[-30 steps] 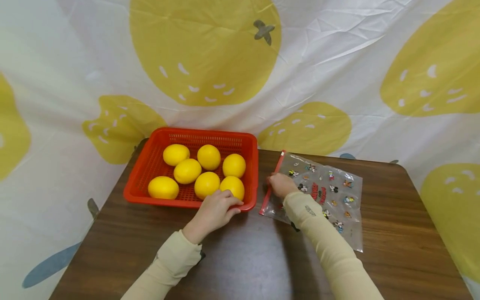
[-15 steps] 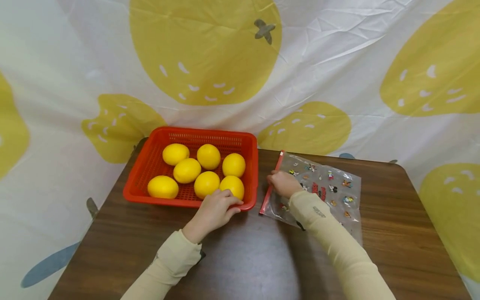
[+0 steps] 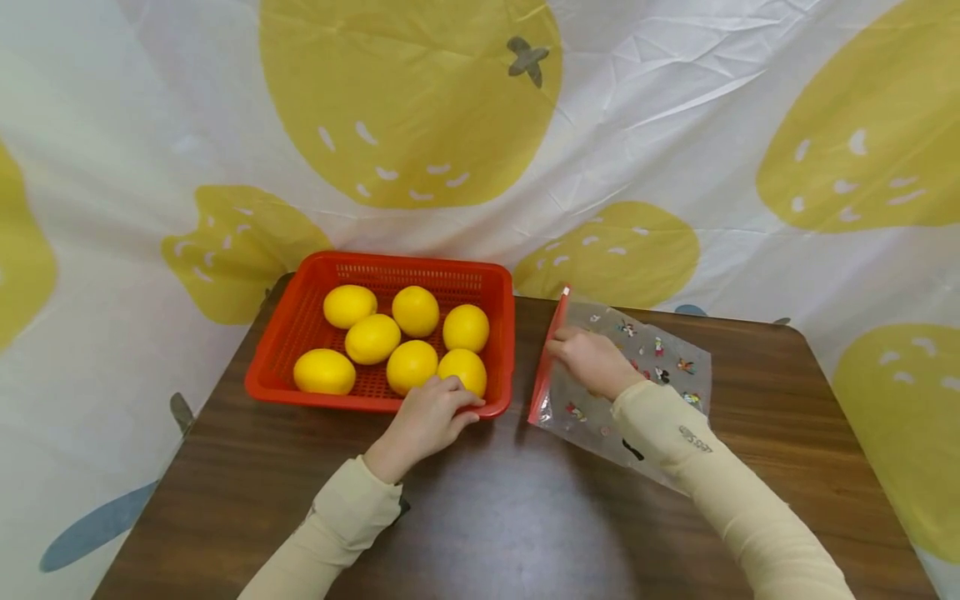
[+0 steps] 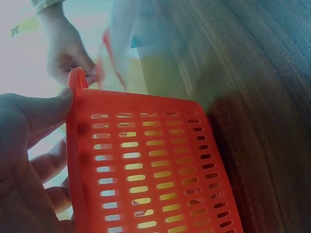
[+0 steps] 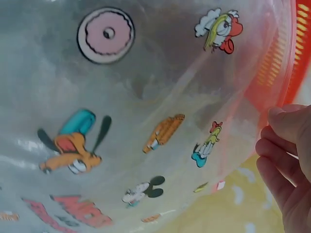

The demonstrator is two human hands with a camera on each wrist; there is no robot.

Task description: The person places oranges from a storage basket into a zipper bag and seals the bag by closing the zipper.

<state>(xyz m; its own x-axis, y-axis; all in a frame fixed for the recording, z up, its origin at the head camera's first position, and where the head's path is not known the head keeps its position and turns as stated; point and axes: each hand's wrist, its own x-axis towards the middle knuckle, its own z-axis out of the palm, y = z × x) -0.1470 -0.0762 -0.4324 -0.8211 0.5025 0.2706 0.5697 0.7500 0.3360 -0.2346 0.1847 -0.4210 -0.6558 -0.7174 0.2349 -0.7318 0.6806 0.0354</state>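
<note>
My left hand (image 3: 431, 419) grips the front rim of a red plastic basket (image 3: 330, 402) near its right corner. In the left wrist view the thumb presses the slotted wall's rim from outside, with the fingers behind it. Several yellow, lemon-like fruits (image 3: 372, 339) lie in the basket. Right of it, my right hand (image 3: 594, 362) pinches the red zip edge of a clear zip bag (image 3: 577, 421). That edge is raised off the table. The right wrist view shows the bag's cartoon prints and the thumb and forefinger on its edge (image 5: 146, 97). My forearm covers part of the bag.
The brown wooden table (image 3: 480, 533) carries the basket at its back left and the bag at its right. Close behind its back edge hangs a white cloth (image 3: 630, 117) with yellow fruit prints.
My right hand has moved slightly right and lifted the zip edge of the bag, which lay flat before. My left hand and the basket hold their places.
</note>
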